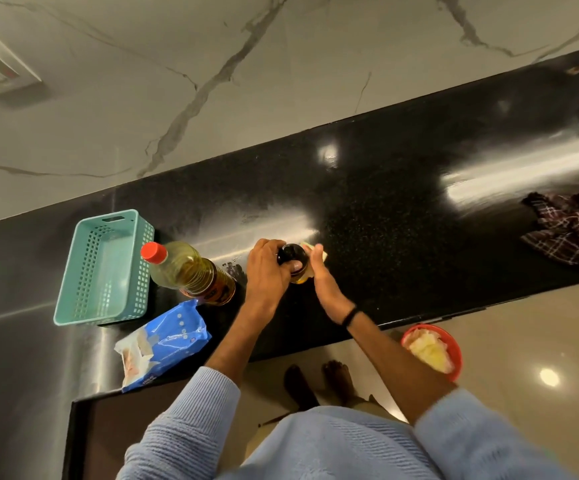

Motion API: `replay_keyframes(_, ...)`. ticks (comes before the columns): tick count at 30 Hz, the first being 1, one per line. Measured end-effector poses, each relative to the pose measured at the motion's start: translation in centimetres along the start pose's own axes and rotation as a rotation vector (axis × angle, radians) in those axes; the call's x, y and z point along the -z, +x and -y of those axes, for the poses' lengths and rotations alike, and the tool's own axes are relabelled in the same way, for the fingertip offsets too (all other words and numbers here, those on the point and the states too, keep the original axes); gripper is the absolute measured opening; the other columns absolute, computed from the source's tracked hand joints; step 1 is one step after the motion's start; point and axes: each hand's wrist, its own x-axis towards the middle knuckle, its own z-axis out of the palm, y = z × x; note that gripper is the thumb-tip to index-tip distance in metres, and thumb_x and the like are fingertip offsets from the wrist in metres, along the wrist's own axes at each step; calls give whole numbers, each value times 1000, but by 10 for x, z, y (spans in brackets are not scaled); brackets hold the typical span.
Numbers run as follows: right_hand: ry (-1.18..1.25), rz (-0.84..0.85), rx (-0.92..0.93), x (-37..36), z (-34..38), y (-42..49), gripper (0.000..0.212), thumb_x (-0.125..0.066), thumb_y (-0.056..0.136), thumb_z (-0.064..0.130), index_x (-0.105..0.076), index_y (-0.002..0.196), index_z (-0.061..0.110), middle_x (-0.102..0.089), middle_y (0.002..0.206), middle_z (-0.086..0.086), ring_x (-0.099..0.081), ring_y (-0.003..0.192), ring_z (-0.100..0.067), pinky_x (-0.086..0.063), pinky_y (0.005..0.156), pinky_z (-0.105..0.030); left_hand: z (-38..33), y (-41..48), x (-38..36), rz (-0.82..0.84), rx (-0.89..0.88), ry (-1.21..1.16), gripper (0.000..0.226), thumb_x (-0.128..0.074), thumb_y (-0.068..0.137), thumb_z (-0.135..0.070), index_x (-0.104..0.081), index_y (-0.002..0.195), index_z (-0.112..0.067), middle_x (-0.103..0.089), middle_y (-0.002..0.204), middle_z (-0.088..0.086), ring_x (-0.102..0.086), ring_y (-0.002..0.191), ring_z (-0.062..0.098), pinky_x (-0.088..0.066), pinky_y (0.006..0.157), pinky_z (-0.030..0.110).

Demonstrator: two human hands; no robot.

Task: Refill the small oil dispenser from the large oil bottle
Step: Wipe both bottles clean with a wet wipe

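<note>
The small oil dispenser [296, 261], with a black top and yellow oil low in its glass body, stands on the black counter. My left hand [267, 268] grips it from the left, thumb and fingers around the black top. My right hand [322, 275] presses a pale yellow cloth or tissue [310, 249] against its right side. The large oil bottle [191, 271], with a red cap on and golden oil inside, stands just left of my left hand, apart from it.
A teal plastic basket [104, 268] sits left of the large bottle. A blue and white packet [163, 344] lies at the counter's front edge. A checked cloth [572, 226] lies far right. A red bowl [433, 351] with crumpled tissue sits on the floor.
</note>
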Motion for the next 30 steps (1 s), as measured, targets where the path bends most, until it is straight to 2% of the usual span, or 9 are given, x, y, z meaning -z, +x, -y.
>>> replay_keyframes(4,-62,50,-152,12,-4,54,101,-10,63,102,-74,103,36,-69,118,-8,-60,118,-25,-34,112,-53,0,0,0,5,-6,-10,41,-84,75,-18,-68,112,-10,-56,104,-2,-48,92,7,-31,76,14)
replay_keyframes(6,-27,7,-170,9,-8,47,99,-10,63,102,-73,108,39,-67,123,-6,-58,121,-23,-33,113,-52,0,0,-1,5,5,-19,41,-84,75,-18,-68,113,-10,-58,105,-1,-47,92,5,-30,74,13)
replay_keyframes(9,114,-80,-133,-3,-16,-7,79,-18,77,93,-53,134,50,-55,142,6,-46,134,-13,-26,118,-44,0,0,-2,-1,16,-21,41,-83,77,-19,-68,114,-11,-58,108,-1,-46,93,3,-31,74,10)
replay_keyframes(12,237,-34,-84,-17,-34,-41,68,-27,88,78,-38,146,44,-42,152,12,-34,142,-6,-21,119,-33,4,0,-3,-4,15,-37,43,-84,75,-19,-68,114,-11,-59,108,-1,-46,93,4,-30,73,8)
replay_keyframes(16,179,-102,-88,-19,-20,-18,57,-46,87,71,-52,134,40,-59,134,7,-52,128,-11,-39,111,-38,5,4,-3,-28,10,-18,45,-83,78,-20,-67,118,-9,-59,111,2,-48,94,6,-33,79,16)
replay_keyframes(19,-30,-223,-85,-16,-8,-9,30,-58,92,38,-59,121,34,-65,115,4,-62,108,-18,-53,94,-40,7,10,-1,-28,26,-16,47,-83,78,-22,-66,120,-9,-60,115,3,-55,101,13,-36,83,18)
replay_keyframes(21,-71,-312,-102,-14,-6,-10,34,-64,91,22,-58,124,27,-65,111,2,-64,100,-17,-56,87,-35,10,11,-2,-20,28,-17,49,-84,77,-25,-67,120,-9,-61,115,3,-56,102,15,-37,83,19)
replay_keyframes(26,-107,-384,-142,-8,-9,-9,28,-69,85,13,-64,109,26,-69,102,1,-67,93,-14,-58,86,-37,16,11,-1,15,20,-76,59,-85,75,-32,-63,125,-11,-58,118,3,-60,105,19,-46,87,25)
replay_keyframes(30,-38,-411,-140,6,2,-12,26,-58,85,16,-66,103,33,-69,103,2,-68,92,-16,-59,84,-42,27,5,6,63,115,-263,76,-82,78,-37,-46,142,-18,-52,122,-2,-57,104,14,-52,90,31)
